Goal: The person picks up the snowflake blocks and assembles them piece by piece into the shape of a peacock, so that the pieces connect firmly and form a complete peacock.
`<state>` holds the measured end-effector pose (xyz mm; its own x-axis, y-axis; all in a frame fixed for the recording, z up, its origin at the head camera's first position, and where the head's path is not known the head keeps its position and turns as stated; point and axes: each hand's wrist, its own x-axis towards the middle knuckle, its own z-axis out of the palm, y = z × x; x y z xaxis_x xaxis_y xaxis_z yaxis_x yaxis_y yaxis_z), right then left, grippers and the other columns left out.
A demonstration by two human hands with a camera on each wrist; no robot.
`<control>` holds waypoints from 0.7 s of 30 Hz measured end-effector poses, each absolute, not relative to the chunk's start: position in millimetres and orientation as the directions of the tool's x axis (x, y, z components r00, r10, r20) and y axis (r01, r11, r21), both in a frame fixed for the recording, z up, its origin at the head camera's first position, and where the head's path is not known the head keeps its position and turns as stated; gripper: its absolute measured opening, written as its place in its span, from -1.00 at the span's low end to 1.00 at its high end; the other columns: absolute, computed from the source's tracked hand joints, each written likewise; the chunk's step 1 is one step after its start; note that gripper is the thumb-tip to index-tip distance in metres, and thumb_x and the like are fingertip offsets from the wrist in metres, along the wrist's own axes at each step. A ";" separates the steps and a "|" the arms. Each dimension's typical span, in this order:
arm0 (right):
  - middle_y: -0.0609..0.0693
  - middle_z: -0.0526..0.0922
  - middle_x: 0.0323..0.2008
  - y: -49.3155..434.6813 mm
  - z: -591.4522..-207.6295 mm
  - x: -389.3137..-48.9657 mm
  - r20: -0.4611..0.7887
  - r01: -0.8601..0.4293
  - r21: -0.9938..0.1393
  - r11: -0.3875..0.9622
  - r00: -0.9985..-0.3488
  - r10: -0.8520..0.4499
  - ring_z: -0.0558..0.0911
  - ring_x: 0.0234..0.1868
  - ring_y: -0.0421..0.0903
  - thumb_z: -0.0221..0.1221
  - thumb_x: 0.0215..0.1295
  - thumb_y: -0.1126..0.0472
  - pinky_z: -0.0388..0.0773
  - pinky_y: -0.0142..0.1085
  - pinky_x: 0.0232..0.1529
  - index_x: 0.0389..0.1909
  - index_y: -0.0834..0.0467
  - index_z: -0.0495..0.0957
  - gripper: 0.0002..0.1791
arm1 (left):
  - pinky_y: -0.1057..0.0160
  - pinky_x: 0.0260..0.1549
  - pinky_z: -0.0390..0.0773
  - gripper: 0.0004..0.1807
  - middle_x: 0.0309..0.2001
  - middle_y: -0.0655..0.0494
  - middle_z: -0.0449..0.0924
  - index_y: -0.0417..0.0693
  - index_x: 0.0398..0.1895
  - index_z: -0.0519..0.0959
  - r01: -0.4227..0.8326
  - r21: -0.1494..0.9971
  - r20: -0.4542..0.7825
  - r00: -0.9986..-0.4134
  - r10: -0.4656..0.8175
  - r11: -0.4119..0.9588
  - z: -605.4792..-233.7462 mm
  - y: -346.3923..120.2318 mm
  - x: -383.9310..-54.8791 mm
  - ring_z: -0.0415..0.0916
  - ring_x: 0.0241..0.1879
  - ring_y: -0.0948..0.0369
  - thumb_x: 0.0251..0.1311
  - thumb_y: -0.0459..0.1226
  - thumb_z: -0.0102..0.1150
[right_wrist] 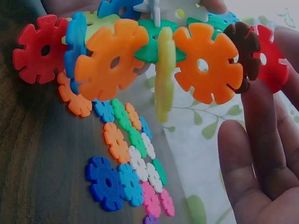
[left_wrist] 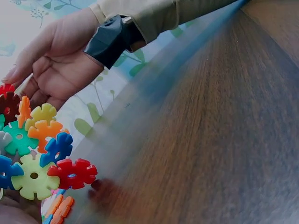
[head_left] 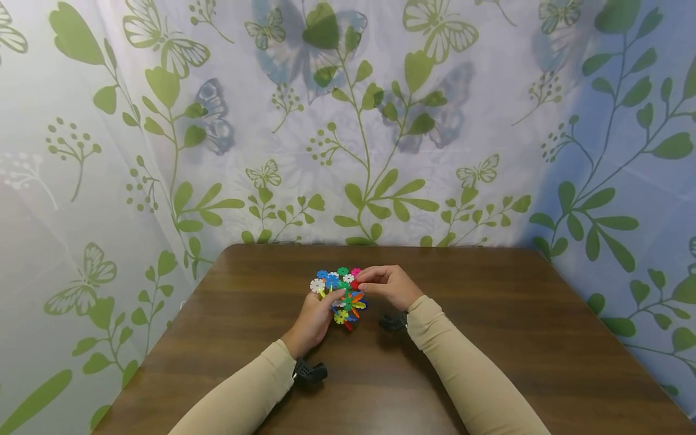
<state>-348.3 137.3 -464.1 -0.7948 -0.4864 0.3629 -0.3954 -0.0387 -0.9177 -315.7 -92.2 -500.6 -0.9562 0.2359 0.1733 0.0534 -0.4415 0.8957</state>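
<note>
Support is given by the left hand (head_left: 311, 320), curled round the cluster of notched discs (head_left: 348, 300) above the bench (head_left: 467, 338); at the cluster's far right, a red disc (right_wrist: 273, 60) is pinched by the right hand (head_left: 394, 287), finger and thumb nearly closed. Should it be pushed askew, the brown disc (right_wrist: 251, 46) beside it could be popped loose; with too slack a left grip, everything could be dropped.

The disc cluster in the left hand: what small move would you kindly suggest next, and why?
I would likely have the right hand press the red disc it pinches toward the brown disc: they sit close together, whether interlocked is unclear, and the left hand supports the cluster.
</note>
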 end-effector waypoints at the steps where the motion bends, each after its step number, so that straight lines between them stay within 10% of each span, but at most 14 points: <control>1: 0.25 0.70 0.04 136.8 -463.5 -347.8 0.365 -0.401 -0.916 -0.034 -0.792 -0.490 0.75 -0.07 0.09 0.33 0.40 0.45 0.52 0.33 0.07 0.00 0.38 0.73 -0.80 | 0.03 0.19 0.56 -0.57 0.23 -0.23 0.60 -0.35 0.30 0.48 0.061 0.899 0.181 -0.954 0.240 -0.434 -500.5 -92.1 -315.1 0.47 0.29 -0.23 0.51 -0.30 0.26; 21: 0.22 0.75 -0.06 127.4 -447.2 -337.4 0.354 -0.408 -0.913 0.017 -0.811 -0.466 0.75 -0.12 0.14 0.37 0.39 0.41 0.61 0.25 0.02 0.03 0.37 0.73 -0.76 | 0.14 -0.01 0.68 -0.48 0.09 -0.25 0.67 -0.32 0.24 0.52 0.162 0.975 0.191 -0.962 0.195 -0.154 -496.6 -94.6 -308.3 0.70 0.00 0.00 0.51 -0.07 0.28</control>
